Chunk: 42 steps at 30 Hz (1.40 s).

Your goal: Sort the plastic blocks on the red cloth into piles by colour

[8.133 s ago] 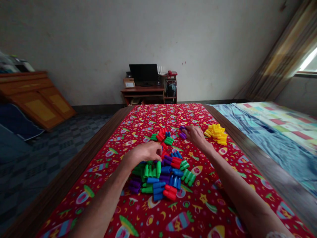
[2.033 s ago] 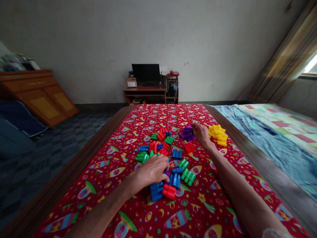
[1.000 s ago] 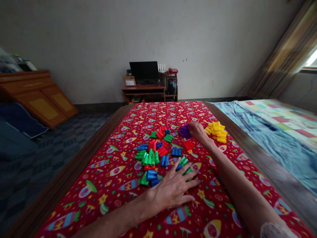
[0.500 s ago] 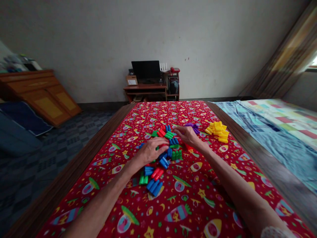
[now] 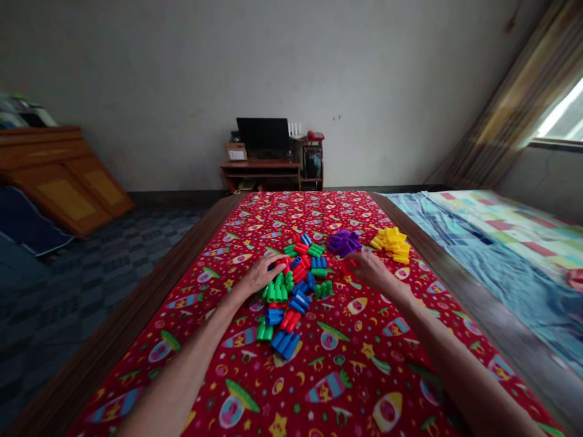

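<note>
A mixed pile of red, green and blue plastic toy blocks, each like short tubes joined side by side, lies on the tablecloth, with a green block (image 5: 277, 292) near its left edge. My left hand (image 5: 260, 274) is at the pile's left side, thumb and fingers closed about a red block (image 5: 284, 264); a blue block shows under the fingers. To the right of the pile, my right hand (image 5: 370, 269) is low over the cloth, its fingers curled on a red block (image 5: 350, 265) they partly cover. Purple blocks (image 5: 344, 242) are heaped just beyond it.
Yellow blocks (image 5: 392, 244) form a heap near the table's right edge. The red patterned tablecloth (image 5: 319, 394) covers the long table. A bed (image 5: 483, 255) adjoins on the right. A desk with a monitor (image 5: 263, 136) stands by the far wall, a wooden cabinet (image 5: 68, 176) at left.
My right hand has come back toward me and slightly right, uncovering the purple heap. My left hand has drawn left, baring green and red blocks in the pile. The view has shifted slightly.
</note>
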Each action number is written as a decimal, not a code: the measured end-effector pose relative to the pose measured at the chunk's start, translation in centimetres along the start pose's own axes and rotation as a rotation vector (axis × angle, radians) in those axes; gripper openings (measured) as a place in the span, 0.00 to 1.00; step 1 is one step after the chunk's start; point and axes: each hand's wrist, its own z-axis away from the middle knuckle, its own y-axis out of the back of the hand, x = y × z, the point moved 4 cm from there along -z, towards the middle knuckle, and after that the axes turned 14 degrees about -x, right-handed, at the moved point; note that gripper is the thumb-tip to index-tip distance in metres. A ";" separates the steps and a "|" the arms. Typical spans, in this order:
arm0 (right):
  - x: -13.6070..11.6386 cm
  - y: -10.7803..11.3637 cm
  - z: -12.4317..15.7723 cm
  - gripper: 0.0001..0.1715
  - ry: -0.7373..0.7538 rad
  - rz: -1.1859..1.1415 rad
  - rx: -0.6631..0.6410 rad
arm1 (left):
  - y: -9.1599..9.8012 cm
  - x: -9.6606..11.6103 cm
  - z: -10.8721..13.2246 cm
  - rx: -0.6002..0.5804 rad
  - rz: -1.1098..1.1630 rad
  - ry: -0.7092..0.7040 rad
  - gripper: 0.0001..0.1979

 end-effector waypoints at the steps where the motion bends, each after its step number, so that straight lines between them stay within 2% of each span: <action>1: 0.9 0.4 0.2 0.16 -0.027 -0.014 0.001 | 0.2 0.2 -0.1 -0.013 0.001 -0.003 0.24; 4: 3.9 1.8 1.4 0.16 -0.157 -0.001 -0.005 | 0.7 0.5 -0.2 -0.016 -0.008 -0.016 0.21; 6: 5.9 2.6 2.9 0.17 -0.299 0.032 0.004 | 0.8 0.7 -0.2 -0.017 -0.007 -0.022 0.19; 10: 9.3 2.8 6.5 0.18 -0.539 0.094 0.007 | 0.9 1.0 -0.4 -0.006 0.030 -0.008 0.15; 13: 10.8 2.4 8.3 0.18 -0.551 0.092 0.000 | 1.2 1.1 -0.5 0.038 0.078 0.006 0.13; 16: 10.7 2.7 8.8 0.17 -0.447 0.087 0.127 | 1.7 0.8 -0.7 0.083 0.166 0.020 0.14; 19: 7.9 3.6 7.8 0.17 -0.269 0.073 0.309 | 2.2 0.4 -0.7 0.146 0.260 0.033 0.17; 21: 4.5 3.8 6.4 0.15 -0.111 0.024 0.346 | 2.5 0.5 -0.7 0.184 0.311 0.027 0.18; 25: -3.6 2.0 2.6 0.13 0.197 -0.084 0.252 | 1.9 1.8 -0.8 0.165 0.414 -0.016 0.21; 27: -7.1 0.7 0.7 0.15 0.305 -0.131 0.246 | 1.4 2.7 -0.9 0.141 0.440 -0.027 0.22; 30: -10.4 -1.2 -1.8 0.21 0.366 -0.192 0.189 | 0.7 3.9 -0.9 0.123 0.442 -0.045 0.22; 32: -11.1 -1.7 -2.9 0.20 0.354 -0.234 0.149 | 0.4 4.4 -0.8 0.110 0.412 -0.060 0.21; 34: -10.6 -1.1 -3.3 0.20 0.315 -0.271 0.155 | 0.4 4.5 -0.7 0.116 0.354 -0.064 0.19; 36: -8.9 0.3 -3.1 0.18 0.269 -0.295 0.174 | 0.4 4.5 -0.5 0.142 0.237 -0.062 0.19; 39: -4.7 3.1 -2.1 0.14 0.171 -0.303 0.148 | 0.1 4.4 -0.5 0.116 0.034 -0.061 0.14; 42: 0.3 5.1 -0.8 0.11 -0.024 -0.160 0.030 | -0.2 4.1 -0.5 0.040 -0.057 -0.013 0.11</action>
